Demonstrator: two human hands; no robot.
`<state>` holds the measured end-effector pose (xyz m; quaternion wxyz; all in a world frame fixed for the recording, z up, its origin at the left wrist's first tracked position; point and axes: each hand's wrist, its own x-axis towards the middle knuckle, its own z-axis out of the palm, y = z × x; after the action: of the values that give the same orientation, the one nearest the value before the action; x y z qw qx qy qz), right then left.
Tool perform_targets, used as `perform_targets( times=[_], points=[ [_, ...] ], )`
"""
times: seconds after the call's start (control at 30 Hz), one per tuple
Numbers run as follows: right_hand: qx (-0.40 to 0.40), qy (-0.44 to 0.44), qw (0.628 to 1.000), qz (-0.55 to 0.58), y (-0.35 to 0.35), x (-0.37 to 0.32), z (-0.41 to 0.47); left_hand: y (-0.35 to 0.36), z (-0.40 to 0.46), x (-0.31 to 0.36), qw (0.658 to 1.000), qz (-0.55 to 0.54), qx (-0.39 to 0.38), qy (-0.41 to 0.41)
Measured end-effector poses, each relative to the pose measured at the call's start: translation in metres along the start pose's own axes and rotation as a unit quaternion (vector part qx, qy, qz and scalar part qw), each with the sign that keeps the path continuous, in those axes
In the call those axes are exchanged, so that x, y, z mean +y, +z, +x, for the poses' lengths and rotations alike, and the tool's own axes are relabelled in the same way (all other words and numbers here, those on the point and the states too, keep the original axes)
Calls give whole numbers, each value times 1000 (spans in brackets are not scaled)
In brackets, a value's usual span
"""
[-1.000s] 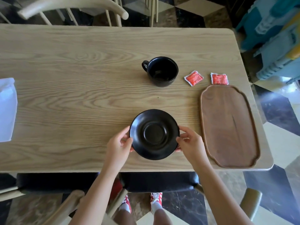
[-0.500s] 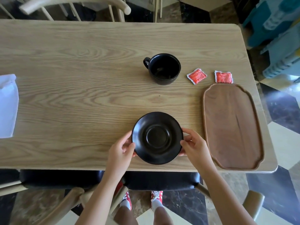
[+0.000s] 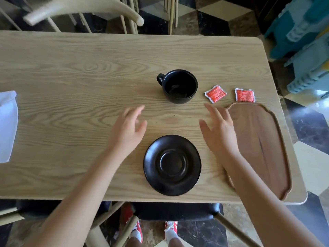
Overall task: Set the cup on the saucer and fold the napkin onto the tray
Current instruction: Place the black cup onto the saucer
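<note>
Currently, both hands are held above the wooden table (image 3: 71,72), between the cup (image 3: 179,86) and the saucer (image 3: 172,164), and neither hand is in contact with any item. The left hand (image 3: 127,130) is positioned to the left of the gap between cup and saucer, with its fingers loosely spread and slightly blurred; nothing is gripped. The right hand (image 3: 219,131) is positioned to the right of that gap, beside the near-left edge of the tray (image 3: 263,143), with its fingers extended and spread apart; nothing is gripped. The black cup is placed upright on the table, beyond the hands, with its handle turned to the left. The black saucer is located flat on the table near the front edge, apart from the cup. The wooden tray is laid on the right part of the table. The white napkin (image 3: 8,125) is seen at the far left edge of the view, on the table, well apart from the tray. Two red sachets (image 3: 215,93) are laid to the right of the cup, the right one just touching the far end of the tray.
</note>
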<state>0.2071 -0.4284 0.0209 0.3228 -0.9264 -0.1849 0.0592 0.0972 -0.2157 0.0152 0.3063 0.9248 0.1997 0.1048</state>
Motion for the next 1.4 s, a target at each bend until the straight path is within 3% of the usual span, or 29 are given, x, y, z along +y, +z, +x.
perform_targets(
  times=[0.17,0.3,0.4,0.53,0.6,0.7,0.77,0.87,0.93,1.03,1.13,1.4],
  points=[
    [-82,-109,975,-178,14,-6,49,16,77,23,961,198,-93,169],
    [-123,-132,961,-210,15,3,64,29,86,25,945,228,-189,139],
    [-110,-145,962,-203,7,10,73,35,70,28,959,194,-145,145],
    [-100,-162,972,-134,3,17,78,45,40,34,962,185,-120,163],
    [-102,-140,982,-73,8,16,78,43,33,34,973,156,-61,157],
    [-92,-76,992,36,17,11,82,34,46,28,996,52,31,66],
    [-101,9,987,127,22,6,90,32,62,23,999,-29,-6,-39],
    [-128,108,959,229,31,0,99,35,75,24,954,-215,-84,-192],
    [-127,133,945,272,33,-4,99,38,75,26,916,-319,-81,-231],
    [-110,135,944,281,30,-10,94,37,75,29,891,-380,-59,-240],
    [-84,128,937,314,19,-18,79,29,65,34,890,-395,-39,-225],
    [-42,123,901,413,-4,-38,-12,-4,-14,43,939,-300,15,-166]
  ],
)
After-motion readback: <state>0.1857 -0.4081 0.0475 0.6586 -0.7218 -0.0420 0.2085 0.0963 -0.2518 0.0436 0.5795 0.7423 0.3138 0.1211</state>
